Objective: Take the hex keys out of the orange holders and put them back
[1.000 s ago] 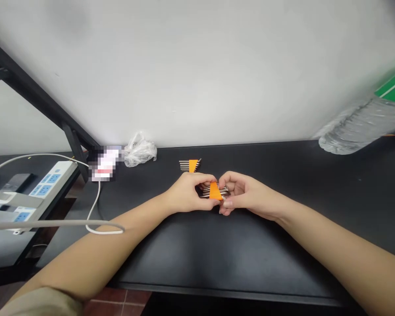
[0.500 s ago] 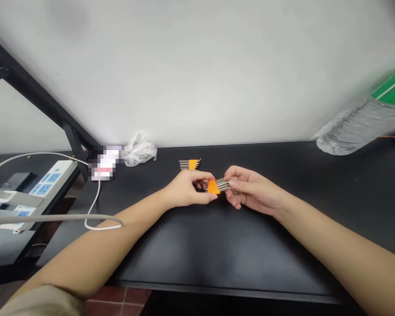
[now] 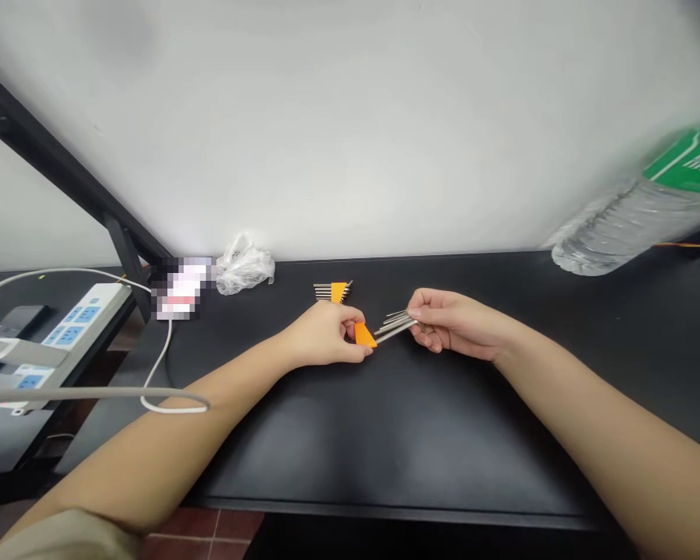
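My left hand [image 3: 325,334] pinches an orange hex key holder [image 3: 364,336] between thumb and fingers, just above the black table. To its right, my right hand [image 3: 448,320] grips a bunch of silver hex keys [image 3: 395,325] by one end. Their long shafts fan out toward the holder. The longest shaft reaches the holder's right edge; the other tips are apart from it. Behind my left hand lies a second hex key set [image 3: 338,292], its several keys seated in an orange holder.
A crumpled clear plastic bag [image 3: 245,266] lies near the wall. At the right, a large plastic bottle [image 3: 612,222] with a green label lies tilted. A white power strip [image 3: 73,334], a looping pale cable [image 3: 162,358] and a black metal frame [image 3: 70,179] occupy the left side.
My right hand has drawn the hex keys rightward, out of the orange holder. My left hand, still pinching the holder, has shifted slightly left. The second set stays on the table.
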A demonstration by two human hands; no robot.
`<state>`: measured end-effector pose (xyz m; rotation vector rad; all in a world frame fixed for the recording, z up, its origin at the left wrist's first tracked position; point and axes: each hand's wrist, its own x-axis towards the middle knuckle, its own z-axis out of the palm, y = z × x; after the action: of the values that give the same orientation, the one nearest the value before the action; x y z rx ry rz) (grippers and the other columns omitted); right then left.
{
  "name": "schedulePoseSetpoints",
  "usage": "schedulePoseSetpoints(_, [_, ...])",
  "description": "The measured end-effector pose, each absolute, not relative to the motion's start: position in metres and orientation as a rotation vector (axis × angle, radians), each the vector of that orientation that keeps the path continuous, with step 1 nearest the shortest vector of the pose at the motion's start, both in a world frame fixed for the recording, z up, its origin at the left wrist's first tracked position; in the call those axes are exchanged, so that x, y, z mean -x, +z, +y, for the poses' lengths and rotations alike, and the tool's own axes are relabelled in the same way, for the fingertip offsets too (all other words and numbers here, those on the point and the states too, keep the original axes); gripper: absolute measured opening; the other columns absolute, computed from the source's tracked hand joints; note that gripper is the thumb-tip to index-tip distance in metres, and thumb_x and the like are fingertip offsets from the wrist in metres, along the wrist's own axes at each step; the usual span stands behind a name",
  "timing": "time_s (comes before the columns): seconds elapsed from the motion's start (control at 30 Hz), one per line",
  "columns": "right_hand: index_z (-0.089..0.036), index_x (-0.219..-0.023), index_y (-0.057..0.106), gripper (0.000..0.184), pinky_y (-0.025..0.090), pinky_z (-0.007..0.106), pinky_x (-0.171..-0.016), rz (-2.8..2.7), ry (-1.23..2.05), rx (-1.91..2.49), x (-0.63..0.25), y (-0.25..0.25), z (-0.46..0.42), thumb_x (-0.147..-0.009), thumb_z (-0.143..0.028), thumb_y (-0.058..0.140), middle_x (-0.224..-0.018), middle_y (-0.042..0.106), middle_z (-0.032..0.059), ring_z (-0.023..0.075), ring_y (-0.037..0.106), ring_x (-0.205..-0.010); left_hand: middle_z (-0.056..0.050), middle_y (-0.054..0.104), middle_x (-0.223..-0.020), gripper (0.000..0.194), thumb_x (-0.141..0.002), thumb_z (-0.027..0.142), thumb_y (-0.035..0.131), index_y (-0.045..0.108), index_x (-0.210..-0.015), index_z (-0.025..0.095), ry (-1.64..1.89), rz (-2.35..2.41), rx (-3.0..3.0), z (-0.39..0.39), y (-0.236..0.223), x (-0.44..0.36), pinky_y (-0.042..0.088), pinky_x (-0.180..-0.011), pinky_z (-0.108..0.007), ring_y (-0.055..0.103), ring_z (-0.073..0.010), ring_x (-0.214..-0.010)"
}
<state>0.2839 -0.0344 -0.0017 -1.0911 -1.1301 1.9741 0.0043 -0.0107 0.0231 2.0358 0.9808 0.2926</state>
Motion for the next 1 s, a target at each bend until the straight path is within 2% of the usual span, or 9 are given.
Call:
schedulePoseSetpoints(0.3, [-0.020,-0.089,0.053,0.035,0.046,0.022,-0.044,-1.350,1.792,1.387,-0.280,0.007,-0.039,-0.087,-0.047,0.076,-0.068,0.064,0.0011,0.0125,0.059,-0.054,0.003,0.062,-0.070,0.024,-0.071,0.038,0.075,0.065,-0.080,0.019,0.238,0.952,-2.135,-0.011,0.027,-0.003,0.038,-0.056,-0.023,0.052,-0.0105,-0.060])
schedulePoseSetpoints(0.5, [-0.022,-0.092,0.052,0.024,0.046,0.023,-0.043,-1.347,1.766,1.493,-0.275,0.010,-0.039,-0.093,-0.042,0.066,-0.078,0.068,0.0041,0.0129,0.060,-0.053,0.003,0.061,-0.070,0.023,-0.071,0.039,0.074,0.062,-0.076,0.019,0.232,0.955,-2.130,-0.012,0.025,-0.003,0.037,-0.055,-0.023,0.051,-0.0103,-0.060])
schedulePoseSetpoints(0.77, [-0.022,-0.096,0.053,0.012,0.045,0.023,-0.041,-1.541,1.604,1.602,-0.276,0.013,-0.042,-0.093,-0.031,0.060,-0.066,0.058,-0.0011,0.0124,0.056,-0.049,0.003,0.061,-0.070,0.023,-0.072,0.038,0.073,0.060,-0.073,0.019,0.249,0.942,-2.182,-0.013,0.025,-0.004,0.036,-0.055,-0.024,0.050,-0.0101,-0.060])
schedulePoseSetpoints(1.0, [-0.024,-0.105,0.056,0.020,0.051,0.027,-0.046,-1.666,1.560,1.627,-0.285,0.016,-0.040,-0.088,-0.030,0.063,-0.069,0.060,-0.0007,0.0158,0.060,-0.055,0.003,0.062,-0.070,0.022,-0.072,0.038,0.073,0.062,-0.074,0.019,0.246,0.954,-2.201,-0.013,0.024,-0.004,0.035,-0.056,-0.024,0.051,-0.0109,-0.061])
